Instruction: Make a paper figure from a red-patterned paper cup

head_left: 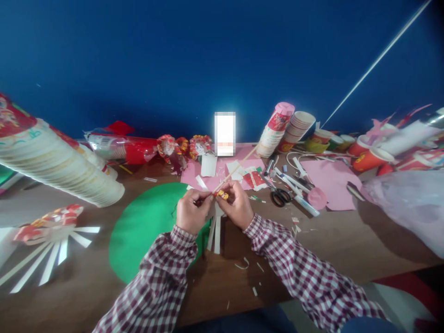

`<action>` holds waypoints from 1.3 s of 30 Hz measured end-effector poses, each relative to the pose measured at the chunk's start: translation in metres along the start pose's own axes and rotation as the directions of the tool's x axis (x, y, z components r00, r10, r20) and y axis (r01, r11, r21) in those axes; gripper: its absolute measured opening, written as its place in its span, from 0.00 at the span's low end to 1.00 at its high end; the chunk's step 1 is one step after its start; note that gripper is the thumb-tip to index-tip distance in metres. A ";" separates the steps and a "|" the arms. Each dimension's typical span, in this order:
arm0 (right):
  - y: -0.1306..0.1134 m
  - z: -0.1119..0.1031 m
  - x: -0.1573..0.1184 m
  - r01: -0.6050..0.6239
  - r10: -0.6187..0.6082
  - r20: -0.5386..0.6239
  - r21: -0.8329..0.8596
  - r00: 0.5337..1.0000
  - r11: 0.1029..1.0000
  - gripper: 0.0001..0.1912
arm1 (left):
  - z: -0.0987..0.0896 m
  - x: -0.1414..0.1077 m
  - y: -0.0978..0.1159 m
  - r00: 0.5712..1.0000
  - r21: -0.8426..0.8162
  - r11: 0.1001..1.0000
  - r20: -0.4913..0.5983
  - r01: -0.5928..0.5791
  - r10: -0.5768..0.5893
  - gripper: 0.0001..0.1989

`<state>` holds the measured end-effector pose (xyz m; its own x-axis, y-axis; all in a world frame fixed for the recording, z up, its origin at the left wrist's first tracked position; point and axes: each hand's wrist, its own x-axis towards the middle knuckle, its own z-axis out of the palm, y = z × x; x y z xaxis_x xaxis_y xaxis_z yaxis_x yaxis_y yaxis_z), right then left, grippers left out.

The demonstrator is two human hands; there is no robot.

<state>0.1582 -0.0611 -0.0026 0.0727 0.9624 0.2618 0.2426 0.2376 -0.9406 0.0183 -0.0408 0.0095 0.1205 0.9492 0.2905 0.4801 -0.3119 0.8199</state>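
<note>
Both hands meet over the front edge of the green paper circle. My left hand [192, 210] is closed with its fingertips pinched on a cut paper cup piece. My right hand [238, 203] is closed on the same piece, whose red and yellow printed part [222, 194] shows between the fingers. White paper strips [217, 233] hang below. From the fingertips a thin pale stick [234, 172] slants up to the right; which hand grips it I cannot tell. The green paper circle [138, 231] lies flat under and beside my left forearm.
Another cut cup with splayed strips [52, 231] lies left, below a long stack of paper cups [76, 162]. Black-handled scissors [280, 196], pink paper [324, 180] and scraps lie right. More stacked cups [270, 136] lean near the blue wall [173, 60]. A plastic bag [409, 203] sits far right.
</note>
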 end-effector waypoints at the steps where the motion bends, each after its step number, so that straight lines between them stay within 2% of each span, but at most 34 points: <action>1: 0.001 0.000 0.001 -0.012 0.012 -0.017 0.014 1.000 1.000 0.12 | 0.001 0.000 0.001 1.000 -0.001 1.000 -0.004 -0.009 0.009 0.09; 6: 0.006 0.000 0.005 -0.078 0.085 -0.040 0.135 0.996 0.988 0.13 | 0.004 -0.002 0.002 0.997 0.000 0.997 -0.018 -0.077 0.077 0.08; 12: 0.006 -0.004 0.007 -0.195 0.188 0.053 0.272 0.981 0.942 0.17 | 0.003 -0.002 -0.002 0.981 0.095 0.977 -0.019 -0.192 0.195 0.08; 16: 0.001 -0.008 0.007 -0.170 0.139 0.123 0.293 0.983 0.941 0.22 | 0.001 0.000 -0.006 0.978 0.135 0.971 -0.032 -0.198 0.204 0.08; 19: -0.001 -0.010 0.009 -0.110 0.083 0.106 0.288 0.991 0.951 0.15 | 0.000 0.001 -0.009 0.980 0.150 0.970 -0.029 -0.190 0.197 0.08; 21: 0.001 -0.011 0.011 -0.085 0.078 0.039 0.252 0.996 0.964 0.12 | 0.000 0.001 -0.010 0.985 0.147 0.974 -0.010 -0.170 0.173 0.08; 24: 0.009 -0.014 0.014 -0.047 0.071 -0.159 0.150 0.985 0.988 0.14 | 0.000 0.002 -0.013 0.990 0.149 0.979 0.020 -0.138 0.137 0.09; 26: 0.012 -0.018 0.014 -0.019 0.033 -0.333 0.047 0.942 0.999 0.19 | -0.001 0.003 -0.014 0.992 0.162 0.978 0.033 -0.128 0.124 0.09; 28: 0.010 -0.024 0.013 0.009 -0.062 -0.471 -0.113 0.880 0.994 0.25 | -0.002 0.004 -0.016 0.993 0.184 0.976 0.045 -0.117 0.110 0.09; 30: 0.003 -0.031 0.012 0.051 -0.230 -0.500 -0.346 0.835 0.937 0.29 | -0.002 0.004 -0.017 0.993 0.210 0.973 0.073 -0.101 0.087 0.09; 31: -0.002 -0.033 0.012 0.083 -0.310 -0.459 -0.451 0.833 0.889 0.29 | -0.002 0.004 -0.018 0.993 0.224 0.970 0.088 -0.091 0.073 0.09; 33: -0.009 -0.036 0.011 0.210 -0.411 -0.221 -0.597 0.885 0.774 0.24 | -0.001 0.003 -0.018 0.992 0.241 0.967 0.117 -0.078 0.051 0.08; 34: -0.011 -0.036 0.011 0.280 -0.417 -0.075 -0.633 0.906 0.722 0.20 | -0.001 0.003 -0.018 0.990 0.245 0.966 0.129 -0.078 0.048 0.08; 36: -0.011 -0.036 0.012 0.392 -0.377 0.172 -0.653 0.910 0.648 0.12 | -0.001 0.003 -0.018 0.988 0.246 0.965 0.147 -0.087 0.052 0.07; 37: -0.009 -0.036 0.013 0.422 -0.352 0.246 -0.656 0.903 0.625 0.11 | -0.001 0.003 -0.018 0.987 0.247 0.965 0.153 -0.093 0.056 0.07; 39: -0.003 -0.035 0.015 0.454 -0.331 0.313 -0.669 0.890 0.589 0.10 | -0.002 0.004 -0.018 0.985 0.252 0.963 0.160 -0.096 0.056 0.07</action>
<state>0.1926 -0.0522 0.0118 -0.3184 0.8193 0.4769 0.8228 0.4886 -0.2901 0.0087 -0.0315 -0.0032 0.2849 0.9245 0.2531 0.6695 -0.3809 0.6377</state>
